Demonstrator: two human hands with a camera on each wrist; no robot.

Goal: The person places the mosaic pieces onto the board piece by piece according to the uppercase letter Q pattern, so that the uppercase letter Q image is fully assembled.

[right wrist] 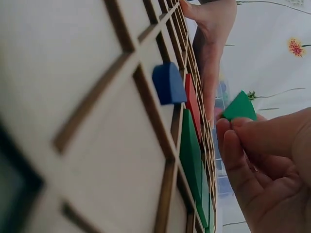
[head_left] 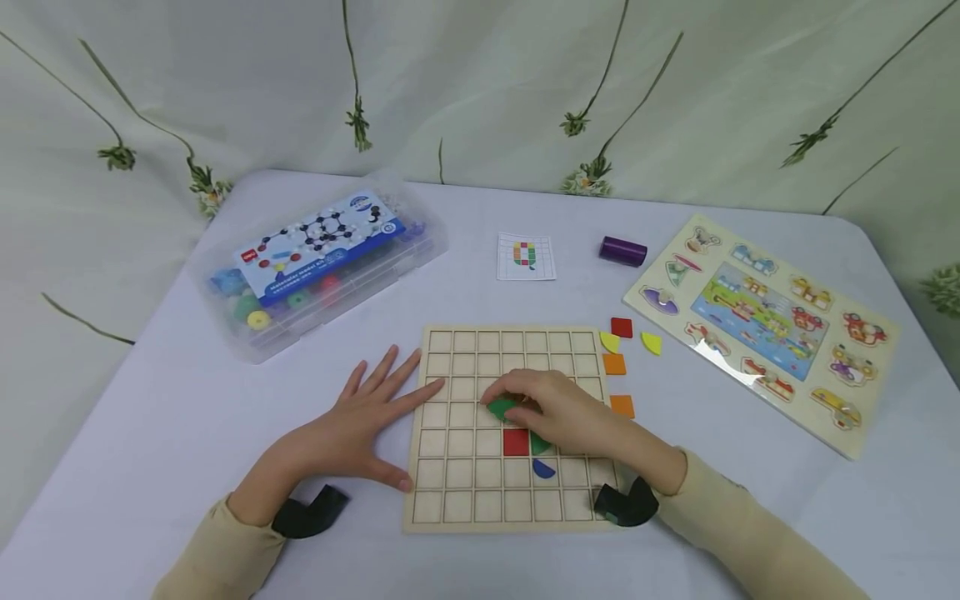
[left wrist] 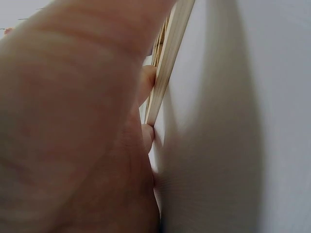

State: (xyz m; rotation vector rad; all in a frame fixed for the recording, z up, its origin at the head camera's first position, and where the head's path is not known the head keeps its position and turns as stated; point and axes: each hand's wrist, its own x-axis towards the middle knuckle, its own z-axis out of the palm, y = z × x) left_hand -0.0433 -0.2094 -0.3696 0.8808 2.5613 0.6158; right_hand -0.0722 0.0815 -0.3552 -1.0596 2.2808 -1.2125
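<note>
A wooden grid board (head_left: 462,473) lies flat on the white table. My left hand (head_left: 352,433) is spread with straight fingers; its index finger and thumb touch the board's left edge. My right hand (head_left: 558,408) pinches a green fan-shaped piece (right wrist: 241,106) between thumb and fingers, above the middle of the grid. Below that hand, a red square (head_left: 515,442) sits in a cell, with a green piece (head_left: 538,444) in the cell beside it, partly hidden by the hand. A blue half-round piece (head_left: 543,468) lies just below them, raised above the grid lines in the right wrist view.
Along the board's right side lie a red square (head_left: 622,327), orange squares (head_left: 622,406) and yellow pieces (head_left: 652,342). Behind stand a patterned card (head_left: 527,257), a purple cylinder (head_left: 622,251) and a clear molecular kit box (head_left: 315,321). A wooden picture puzzle (head_left: 813,429) lies right.
</note>
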